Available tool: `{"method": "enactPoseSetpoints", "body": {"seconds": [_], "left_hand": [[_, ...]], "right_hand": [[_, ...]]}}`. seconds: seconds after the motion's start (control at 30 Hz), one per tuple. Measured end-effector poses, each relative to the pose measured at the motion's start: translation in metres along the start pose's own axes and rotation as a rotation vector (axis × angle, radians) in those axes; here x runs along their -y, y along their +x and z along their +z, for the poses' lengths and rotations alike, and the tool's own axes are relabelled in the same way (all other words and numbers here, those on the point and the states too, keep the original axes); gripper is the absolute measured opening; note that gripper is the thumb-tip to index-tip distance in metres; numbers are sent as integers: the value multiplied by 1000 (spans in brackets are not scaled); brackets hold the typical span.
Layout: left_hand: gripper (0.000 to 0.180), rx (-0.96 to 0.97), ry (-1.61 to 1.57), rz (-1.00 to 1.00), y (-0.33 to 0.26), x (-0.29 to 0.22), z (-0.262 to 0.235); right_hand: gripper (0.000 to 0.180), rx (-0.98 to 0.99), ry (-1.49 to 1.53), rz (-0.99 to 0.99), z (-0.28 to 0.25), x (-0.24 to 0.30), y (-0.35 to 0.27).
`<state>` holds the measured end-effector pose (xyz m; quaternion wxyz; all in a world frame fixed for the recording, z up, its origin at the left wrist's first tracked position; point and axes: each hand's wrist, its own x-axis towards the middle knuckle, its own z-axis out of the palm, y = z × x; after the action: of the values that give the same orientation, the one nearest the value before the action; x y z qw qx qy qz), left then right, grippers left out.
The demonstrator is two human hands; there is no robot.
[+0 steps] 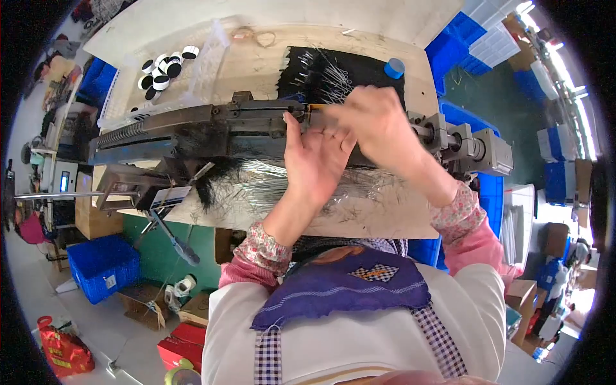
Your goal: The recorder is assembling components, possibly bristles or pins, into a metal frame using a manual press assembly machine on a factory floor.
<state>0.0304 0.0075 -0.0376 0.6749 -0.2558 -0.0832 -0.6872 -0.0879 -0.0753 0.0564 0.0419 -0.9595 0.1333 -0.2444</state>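
Observation:
A long dark metal machine (256,135) runs across the workbench in front of me. My left hand (314,154) is at its middle, palm up, with thumb and fingers apart and nothing visible on the palm. Over the machine, just right of it, my right hand (378,122) has its fingers curled in, slightly blurred; anything they hold is hidden. Thin silvery wire pieces (260,181) with dark bristles lie under my left wrist along the near side. More wire pieces (335,82) rest beyond the machine on a black cloth (372,58).
A clear plastic bin (215,64) with several black-and-white rolls (160,82) stands at the far left. A blue round cap (394,67) sits on the cloth. At the left, a metal arm carries a boxy device (131,186). Blue crates (102,266) stand around the bench.

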Motion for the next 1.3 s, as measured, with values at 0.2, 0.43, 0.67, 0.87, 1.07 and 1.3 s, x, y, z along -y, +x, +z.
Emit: {"method": "enactPoseSetpoints", "body": {"seconds": [0.2,0.43,0.67,0.87,1.07,1.3], "left_hand": [[75,-682,505,221,16,22,39],[73,-648,630,119,14,17,43],[69,-447,429,100,-2,6,23],[70,-654,571,164,3,25,47],[64,-591,558,239,3,17,43],[66,-602,676,250,16,23,42]], "right_hand": [[18,30,243,166,-1,-45,6],[20,20,89,7,-15,-41,7],[24,-109,111,-108,-13,0,3],[20,-97,189,53,-13,-17,-5],[23,-199,468,153,-20,-50,-1],[22,-15,373,116,-1,-50,16]]}}
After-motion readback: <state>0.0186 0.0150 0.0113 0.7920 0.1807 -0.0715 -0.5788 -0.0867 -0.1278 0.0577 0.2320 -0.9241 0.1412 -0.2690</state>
